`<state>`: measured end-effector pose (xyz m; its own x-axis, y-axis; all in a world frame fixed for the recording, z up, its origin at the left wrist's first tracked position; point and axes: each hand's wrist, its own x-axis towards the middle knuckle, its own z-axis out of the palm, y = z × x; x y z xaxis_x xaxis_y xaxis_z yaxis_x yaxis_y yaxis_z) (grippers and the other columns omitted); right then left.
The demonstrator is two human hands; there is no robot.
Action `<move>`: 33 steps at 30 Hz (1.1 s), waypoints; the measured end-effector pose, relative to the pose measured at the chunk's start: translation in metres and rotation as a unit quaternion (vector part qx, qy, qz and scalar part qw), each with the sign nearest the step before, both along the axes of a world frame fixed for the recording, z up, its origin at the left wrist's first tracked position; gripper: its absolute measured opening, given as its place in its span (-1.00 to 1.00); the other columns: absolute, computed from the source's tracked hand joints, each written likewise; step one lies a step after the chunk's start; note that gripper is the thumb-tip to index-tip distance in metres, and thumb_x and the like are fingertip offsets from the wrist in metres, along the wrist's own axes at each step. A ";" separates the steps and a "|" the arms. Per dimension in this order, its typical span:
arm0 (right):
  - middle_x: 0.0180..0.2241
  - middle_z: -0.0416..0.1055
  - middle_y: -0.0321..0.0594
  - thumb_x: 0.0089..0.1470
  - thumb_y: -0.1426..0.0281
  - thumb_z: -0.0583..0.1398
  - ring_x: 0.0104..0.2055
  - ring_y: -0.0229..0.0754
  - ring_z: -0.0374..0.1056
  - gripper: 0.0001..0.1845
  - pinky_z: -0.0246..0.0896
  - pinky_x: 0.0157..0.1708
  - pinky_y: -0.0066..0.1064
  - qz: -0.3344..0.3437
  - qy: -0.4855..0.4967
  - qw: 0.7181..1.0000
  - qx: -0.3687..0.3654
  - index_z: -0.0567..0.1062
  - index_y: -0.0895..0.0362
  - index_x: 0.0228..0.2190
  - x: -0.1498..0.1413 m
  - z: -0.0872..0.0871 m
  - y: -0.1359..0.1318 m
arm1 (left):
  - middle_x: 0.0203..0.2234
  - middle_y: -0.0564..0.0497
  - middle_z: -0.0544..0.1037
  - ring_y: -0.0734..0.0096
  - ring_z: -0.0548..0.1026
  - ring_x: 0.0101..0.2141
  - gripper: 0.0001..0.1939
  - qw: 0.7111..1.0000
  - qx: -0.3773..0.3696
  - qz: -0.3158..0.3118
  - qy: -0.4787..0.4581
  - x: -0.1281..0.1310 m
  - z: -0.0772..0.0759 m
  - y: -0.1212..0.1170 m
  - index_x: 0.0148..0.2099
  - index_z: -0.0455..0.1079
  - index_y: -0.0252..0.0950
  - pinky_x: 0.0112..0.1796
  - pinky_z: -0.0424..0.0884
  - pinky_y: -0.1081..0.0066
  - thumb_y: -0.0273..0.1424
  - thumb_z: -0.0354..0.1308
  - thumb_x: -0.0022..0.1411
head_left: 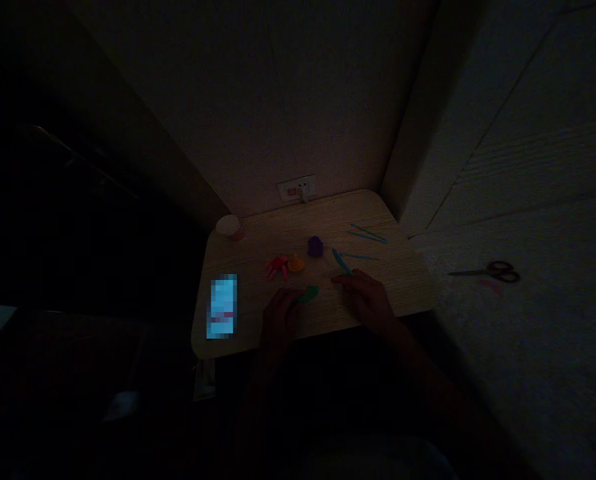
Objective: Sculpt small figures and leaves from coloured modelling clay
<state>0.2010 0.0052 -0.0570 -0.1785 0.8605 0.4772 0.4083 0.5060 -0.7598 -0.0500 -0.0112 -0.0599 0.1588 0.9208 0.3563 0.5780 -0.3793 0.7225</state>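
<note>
In dim light, my left hand (279,315) is curled at the near side of the small table, its fingertips on the left end of a flat green piece of modelling clay (310,293). My right hand (371,299), to the right of it, grips a light-blue plastic modelling tool (341,259) whose broad blade points up and to the left. Beyond my hands sits a purple clay lump (315,247). An orange clay piece (295,264) touches or nearly touches a red clay shape (278,264) with pink strips.
Thin blue sticks (369,235) lie at the table's back right. A paper cup (231,227) stands at the back left, and a lit phone (222,307) lies at the left. Scissors (501,271) are off to the right. A wall socket (297,189) sits behind the table (258,233).
</note>
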 end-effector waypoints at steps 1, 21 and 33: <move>-0.22 0.57 -0.11 0.36 0.35 0.09 -0.18 -0.02 0.49 -0.65 0.42 -0.19 -0.20 0.013 -0.020 1.000 0.001 0.63 -0.01 0.02 -0.010 0.000 -0.002 | -0.13 -0.07 0.64 0.24 0.59 -0.11 -0.76 1.000 -0.005 -0.006 -0.004 0.001 0.000 0.000 0.00 0.57 -0.20 -0.03 0.54 0.24 -0.32 0.10 0.47; -0.33 0.60 -0.14 0.38 0.21 0.17 -0.30 -0.07 0.52 -0.71 0.47 -0.27 -0.25 0.105 -0.052 0.993 0.002 0.68 0.02 -0.21 -0.032 -0.006 -0.009 | -0.27 -0.06 0.63 0.27 0.57 -0.24 -0.84 0.994 -0.069 -0.072 -0.036 0.013 0.010 -0.010 -0.16 0.58 -0.24 -0.13 0.49 0.29 -0.36 0.16 0.40; -0.40 0.53 -0.21 0.27 0.18 0.23 -0.35 -0.07 0.46 -0.78 0.37 -0.37 -0.29 -0.212 0.147 0.966 -0.034 0.54 0.04 -0.34 -0.021 -0.017 -0.001 | -0.32 -0.02 0.62 0.29 0.56 -0.27 -0.80 0.984 -0.111 0.030 -0.138 0.012 0.003 -0.009 -0.19 0.52 -0.25 -0.19 0.47 0.35 -0.23 0.18 0.36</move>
<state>0.1800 0.0046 -0.0739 0.3304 0.8583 0.3927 0.3290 0.2853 -0.9002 -0.0385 -0.0201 -0.0569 0.0269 0.9856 0.1671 0.3642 -0.1653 0.9165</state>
